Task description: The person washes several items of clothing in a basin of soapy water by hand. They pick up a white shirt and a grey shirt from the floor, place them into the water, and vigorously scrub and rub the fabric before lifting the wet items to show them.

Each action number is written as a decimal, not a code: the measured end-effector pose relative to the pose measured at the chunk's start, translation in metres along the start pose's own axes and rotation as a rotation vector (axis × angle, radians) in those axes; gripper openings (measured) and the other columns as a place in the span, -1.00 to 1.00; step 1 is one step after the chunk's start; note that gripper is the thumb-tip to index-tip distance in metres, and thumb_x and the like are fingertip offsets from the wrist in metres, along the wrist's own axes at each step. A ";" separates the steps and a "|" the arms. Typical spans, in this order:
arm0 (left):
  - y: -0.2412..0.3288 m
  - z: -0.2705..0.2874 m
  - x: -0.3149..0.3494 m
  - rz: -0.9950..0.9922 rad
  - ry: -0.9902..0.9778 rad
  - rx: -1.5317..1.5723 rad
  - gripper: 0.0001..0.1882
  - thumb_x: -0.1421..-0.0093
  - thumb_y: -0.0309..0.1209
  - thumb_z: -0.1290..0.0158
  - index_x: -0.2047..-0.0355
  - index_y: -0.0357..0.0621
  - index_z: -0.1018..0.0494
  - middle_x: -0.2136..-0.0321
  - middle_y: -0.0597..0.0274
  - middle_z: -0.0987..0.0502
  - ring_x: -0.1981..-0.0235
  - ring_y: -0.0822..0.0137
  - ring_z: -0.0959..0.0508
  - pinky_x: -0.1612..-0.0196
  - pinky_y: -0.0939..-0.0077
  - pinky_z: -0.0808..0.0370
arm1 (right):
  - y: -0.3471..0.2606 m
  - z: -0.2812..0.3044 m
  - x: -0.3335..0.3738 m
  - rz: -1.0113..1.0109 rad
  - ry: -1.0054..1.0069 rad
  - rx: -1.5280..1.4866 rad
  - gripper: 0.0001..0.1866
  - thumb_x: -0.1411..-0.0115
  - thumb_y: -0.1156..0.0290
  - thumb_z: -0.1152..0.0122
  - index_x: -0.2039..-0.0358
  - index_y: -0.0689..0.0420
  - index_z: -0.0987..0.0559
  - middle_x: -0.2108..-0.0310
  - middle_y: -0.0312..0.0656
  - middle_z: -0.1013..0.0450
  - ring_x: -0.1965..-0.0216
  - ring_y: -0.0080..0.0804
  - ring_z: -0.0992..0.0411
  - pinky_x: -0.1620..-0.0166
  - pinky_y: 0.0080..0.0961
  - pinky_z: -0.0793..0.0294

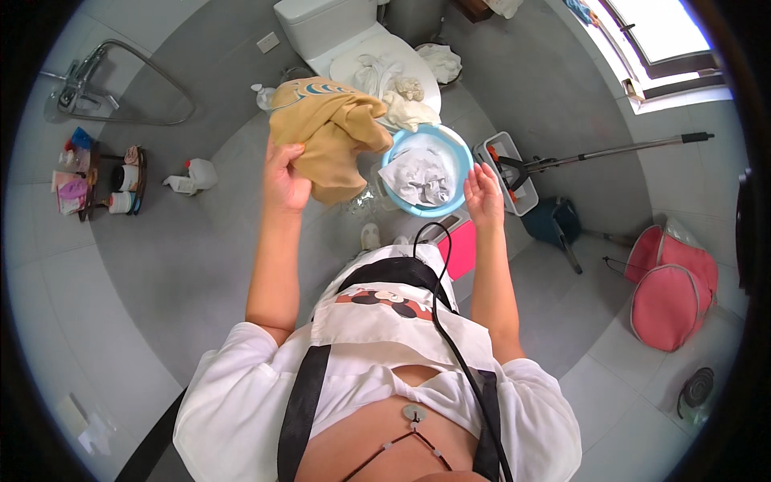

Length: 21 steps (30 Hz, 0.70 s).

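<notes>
A tan cloth garment (329, 136) with a blue-and-white print hangs bunched from my left hand (287, 178), whose fingers are closed on its near-left edge. My right hand (484, 195) is raised with its fingers stretched out and holds nothing; it is just right of the light-blue basin (463, 157). Inside the basin, a wet white cloth (419, 177) lies crumpled in sudsy water. Behind the basin, several pale garments (408, 110) rest on the closed white toilet lid (345, 68).
A white mop bucket (526, 197) with a long-handled mop (618, 151) stands right of the basin. Farther right are a dark teal bucket (554, 221) and a red bag (671, 289). White jugs (201, 174) stand along the left wall. A pink panel (459, 247) is beside my legs.
</notes>
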<state>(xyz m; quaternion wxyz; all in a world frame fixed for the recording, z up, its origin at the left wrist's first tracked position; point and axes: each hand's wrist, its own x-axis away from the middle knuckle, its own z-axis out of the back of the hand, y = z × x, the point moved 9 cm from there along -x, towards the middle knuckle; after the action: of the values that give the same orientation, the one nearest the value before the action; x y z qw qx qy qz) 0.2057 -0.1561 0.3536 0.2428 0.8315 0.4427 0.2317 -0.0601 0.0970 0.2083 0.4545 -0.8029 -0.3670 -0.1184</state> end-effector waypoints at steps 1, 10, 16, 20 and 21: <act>-0.004 -0.008 -0.002 0.016 -0.038 0.001 -0.47 0.09 -0.61 0.12 0.02 -0.24 -0.19 0.11 0.11 -0.33 0.04 0.21 -0.32 -0.05 0.31 -0.24 | -0.002 -0.020 0.009 -0.002 -0.087 0.072 -0.69 -0.05 0.54 -0.01 0.14 0.15 -0.34 0.18 -0.18 -0.36 0.19 -0.38 -0.36 0.15 -0.47 -0.39; -0.036 -0.045 -0.010 0.109 -0.142 0.036 -0.46 0.10 -0.64 0.19 0.01 -0.24 -0.18 0.11 0.09 -0.34 0.09 0.23 -0.36 0.00 0.35 -0.31 | -0.049 -0.069 0.043 0.096 -0.231 0.103 -0.79 -0.08 0.55 0.03 0.22 0.14 -0.40 0.23 -0.20 -0.40 0.27 -0.47 -0.40 0.22 -0.56 -0.44; -0.050 -0.054 -0.012 0.109 -0.198 0.024 -0.42 0.11 -0.61 0.17 -0.02 -0.25 -0.14 0.04 0.07 -0.28 0.00 0.16 -0.29 -0.06 0.29 -0.23 | -0.058 -0.076 0.040 0.106 -0.262 0.241 -0.79 -0.08 0.55 0.02 0.23 0.13 -0.40 0.23 -0.24 -0.39 0.26 -0.50 -0.39 0.19 -0.60 -0.39; -0.059 -0.052 -0.016 0.058 -0.151 0.072 -0.42 0.12 -0.59 0.17 -0.01 -0.25 -0.14 0.04 0.06 -0.28 0.01 0.16 -0.30 -0.05 0.29 -0.24 | -0.046 -0.109 0.034 0.176 -0.463 0.722 -0.49 0.09 0.63 -0.14 0.06 0.14 -0.29 0.10 -0.13 -0.27 0.22 -0.48 -0.36 0.22 -0.56 -0.40; -0.063 -0.050 -0.016 0.043 -0.132 0.111 -0.44 0.12 -0.59 0.18 0.00 -0.26 -0.15 0.06 0.06 -0.30 0.02 0.17 -0.31 -0.04 0.30 -0.26 | -0.037 -0.120 0.035 0.214 -0.562 0.822 -0.32 0.15 0.65 -0.20 -0.04 0.13 -0.20 0.04 -0.08 -0.22 0.22 -0.45 -0.36 0.22 -0.51 -0.41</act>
<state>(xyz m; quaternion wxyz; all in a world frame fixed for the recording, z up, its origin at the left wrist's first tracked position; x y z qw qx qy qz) 0.1287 -0.1287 0.3518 0.2198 0.8664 0.4201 0.1567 -0.0440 0.0271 0.3177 0.6262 -0.5918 -0.4069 0.3036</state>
